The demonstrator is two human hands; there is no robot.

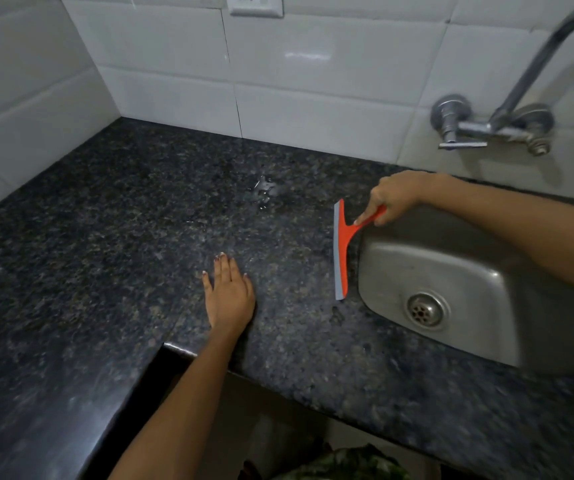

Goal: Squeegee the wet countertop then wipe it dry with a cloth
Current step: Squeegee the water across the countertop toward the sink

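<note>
The right hand (394, 197) grips the squeegee (341, 249) by its handle, blade running near-to-far along the sink (486, 271) edge, while a puddle (264, 190) lies to its far left and the left hand (230, 292) rests flat, empty, on the tabletop (105, 237).

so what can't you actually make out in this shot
- Cloth: none shows in the head view.
- Tap: spout end cut off by the right edge.
- Sink: right side hidden by the right forearm, near rim blurred.
- Squeegee handle: mostly covered by the right hand.
- Countertop: wetness beyond the puddle unclear.
</note>
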